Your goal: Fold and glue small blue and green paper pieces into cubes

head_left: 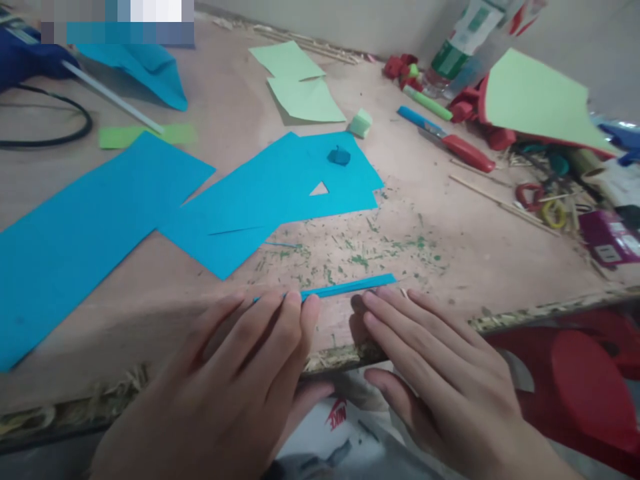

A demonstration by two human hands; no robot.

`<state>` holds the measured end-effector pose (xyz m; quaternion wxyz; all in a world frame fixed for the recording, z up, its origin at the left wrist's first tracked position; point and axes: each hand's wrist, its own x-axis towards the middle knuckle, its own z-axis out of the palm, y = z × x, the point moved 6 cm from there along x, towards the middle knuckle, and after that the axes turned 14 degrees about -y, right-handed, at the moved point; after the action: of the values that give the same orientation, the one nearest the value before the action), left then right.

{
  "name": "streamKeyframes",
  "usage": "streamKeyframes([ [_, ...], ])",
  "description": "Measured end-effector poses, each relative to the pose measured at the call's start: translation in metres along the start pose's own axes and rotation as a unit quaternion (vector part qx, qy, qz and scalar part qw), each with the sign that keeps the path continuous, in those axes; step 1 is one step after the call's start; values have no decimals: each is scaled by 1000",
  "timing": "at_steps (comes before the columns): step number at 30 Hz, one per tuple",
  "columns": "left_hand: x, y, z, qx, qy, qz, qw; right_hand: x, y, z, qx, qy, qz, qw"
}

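Note:
A narrow folded strip of blue paper lies near the table's front edge. My left hand rests over its left part, fingertips pressing down on it and the thumb pointing right below the table edge. Just below the strip's right end is my right hand, with its fingers stretched out and the thumb apart. Neither hand is closed around anything. Beyond the strip lie a blue sheet with a small triangular hole and another blue sheet. A small dark blue piece sits on the sheet with the hole.
At the back are pale green sheets, a small green cube and a bottle. A red-and-blue pen-like tool and thin sticks lie right. A blue glue gun is at left. Green scraps litter the table.

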<state>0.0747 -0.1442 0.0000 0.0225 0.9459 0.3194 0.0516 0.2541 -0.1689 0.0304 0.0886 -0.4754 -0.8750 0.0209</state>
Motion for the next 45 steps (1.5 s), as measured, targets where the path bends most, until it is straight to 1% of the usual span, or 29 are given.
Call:
streamKeyframes([
  [8, 2, 1, -2, 3, -5, -4, 1000, -2, 3, 6, 5, -1, 14, 1000],
  [13, 1, 0, 0, -5, -6, -7, 1000, -4, 5, 7, -2, -12, 18, 1000],
  [20, 1, 0, -1, 10, -7, -5, 1000, -4, 8, 9, 11, -23, 15, 1000],
  [27, 4, 1, -2, 29, -6, -1, 1000, -6, 13, 9, 27, -41, 30, 998],
  [30, 4, 2, -3, 24, -11, -9, 1000, -4, 11, 6, 18, -37, 37, 998],
  [32, 4, 2, -4, 25, -15, -12, 1000, 2, 6, 4, 15, -37, 27, 999],
  [33, 5, 2, -5, 26, -16, -14, 999, 6, 1, 4, 20, -46, 8, 999],
  [36, 6, 3, -5, 21, -17, -17, 999, 16, -12, 8, 48, -100, -62, 992],
  [37, 7, 3, -6, 19, -17, -19, 999, 17, -13, 10, 56, -116, -74, 989],
  [40, 8, 3, -7, 14, -14, -26, 999, 18, -10, 13, 52, -133, -67, 987],
  [43, 9, 2, -9, -3, 3, -26, 1000, 14, -4, 14, 34, -143, -60, 987],
  [45, 10, 1, -9, -19, 3, -30, 999, 11, 1, 14, 28, -155, -47, 986],
])
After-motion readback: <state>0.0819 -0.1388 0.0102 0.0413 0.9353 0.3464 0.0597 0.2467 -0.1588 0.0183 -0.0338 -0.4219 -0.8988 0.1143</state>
